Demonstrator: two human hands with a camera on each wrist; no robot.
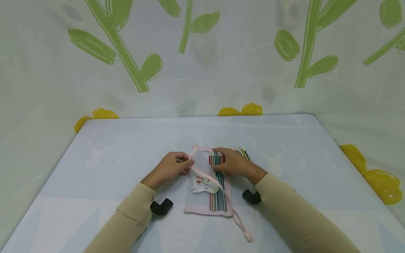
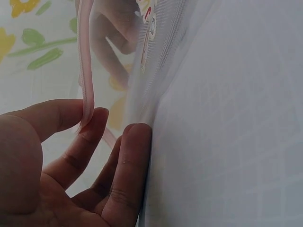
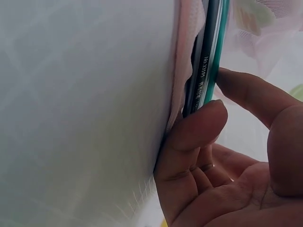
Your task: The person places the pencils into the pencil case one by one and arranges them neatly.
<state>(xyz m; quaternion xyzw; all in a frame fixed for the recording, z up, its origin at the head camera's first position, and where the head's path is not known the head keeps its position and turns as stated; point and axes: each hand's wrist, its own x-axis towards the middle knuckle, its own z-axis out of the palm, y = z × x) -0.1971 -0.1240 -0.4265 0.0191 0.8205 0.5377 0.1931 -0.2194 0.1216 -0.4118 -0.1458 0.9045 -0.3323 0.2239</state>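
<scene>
A see-through mesh pouch with pink trim and a cartoon label lies flat on the table. Several coloured pencils lie lengthwise along its right side, most of their length inside it. My left hand pinches the pink trim of the mouth between thumb and index finger, lifting it from the lower layer. At the pouch's far right, my right hand holds the pencils' upper ends; in the right wrist view, thumb and fingers pinch the dark and green pencils beside the pink edge.
More pencils lie on the table just beyond the right hand, partly hidden by it. A pink cord with a toggle trails from the pouch's near right corner. Behind the pale table hangs a leaf-patterned cloth.
</scene>
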